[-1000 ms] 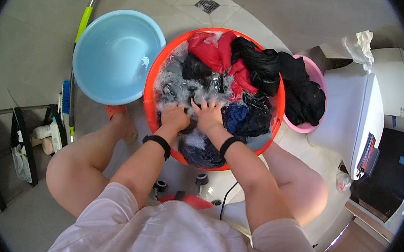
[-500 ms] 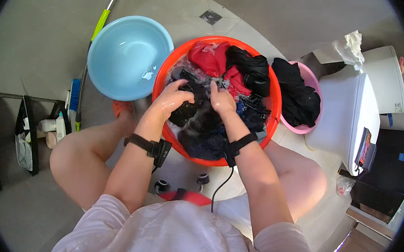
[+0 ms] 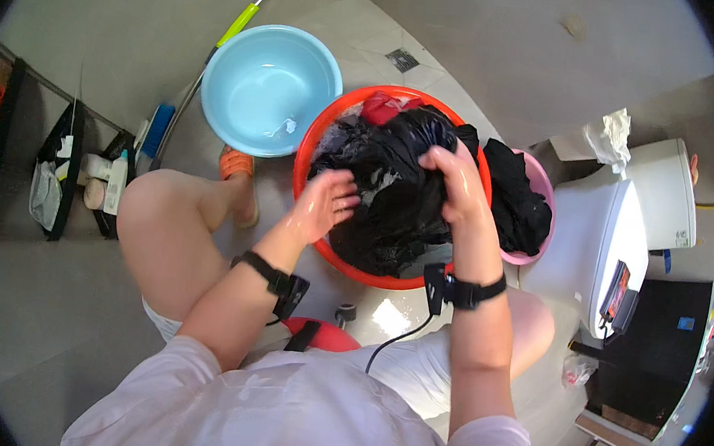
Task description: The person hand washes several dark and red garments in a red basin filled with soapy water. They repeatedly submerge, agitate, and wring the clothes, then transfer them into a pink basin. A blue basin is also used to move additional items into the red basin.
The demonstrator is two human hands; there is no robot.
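A wet black garment (image 3: 399, 188) bunches up in the orange-red basin (image 3: 379, 280) in front of me. My right hand (image 3: 457, 185) grips its right side, thumb on top and the other fingers hidden behind the cloth. At the garment's left edge, over the basin's rim, my left hand (image 3: 324, 207) has its fingers apart and holds nothing. It looks wet, and whether its fingertips touch the cloth I cannot tell. Red cloth (image 3: 381, 107) shows behind the black garment, with suds along the basin's left inner side.
A light blue basin (image 3: 255, 80) with a little water stands at the back left. To the right, a pink basin (image 3: 543, 182) holds black clothes (image 3: 520, 209), near a white toilet (image 3: 611, 217). A long handle (image 3: 240, 23) leans behind the blue basin. Bottles (image 3: 116, 184) sit on a rack at left.
The black garment is bunched higher and now covers most of the red cloth. My right hand has moved right with its edge; my left hand has come nearer and opened away from the laundry.
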